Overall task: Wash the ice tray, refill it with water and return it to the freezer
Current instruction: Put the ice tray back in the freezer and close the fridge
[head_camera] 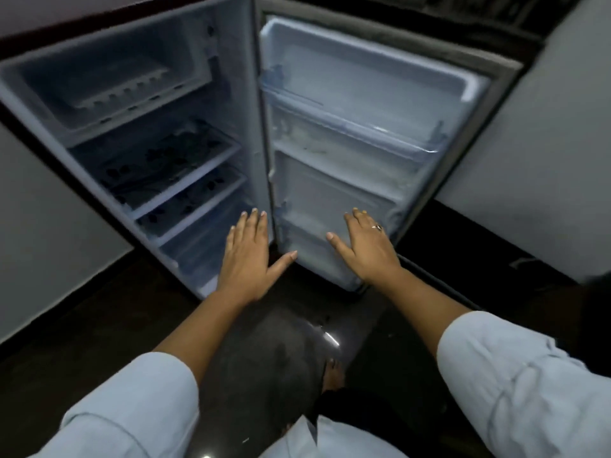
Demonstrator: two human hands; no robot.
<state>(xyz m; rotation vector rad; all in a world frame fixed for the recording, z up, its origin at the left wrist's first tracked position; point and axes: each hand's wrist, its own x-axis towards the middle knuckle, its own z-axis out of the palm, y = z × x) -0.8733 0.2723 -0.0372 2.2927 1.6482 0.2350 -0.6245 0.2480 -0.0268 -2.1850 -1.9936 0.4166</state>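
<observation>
A small single-door fridge stands open in front of me. Its freezer compartment (109, 84) is at the top left, open, with a pale ice tray (122, 90) lying inside. My left hand (249, 259) is held flat with straight fingers before the lower edge of the fridge body. My right hand (363, 249), wearing a ring, is spread flat in front of the lower door shelf (317, 256). Neither hand holds anything.
The fridge door (373, 127) swings open to the right with several empty-looking door racks. Glass shelves (175, 166) sit below the freezer. Pale walls flank the fridge on both sides. The floor (264, 352) is dark and glossy; a foot shows near the bottom.
</observation>
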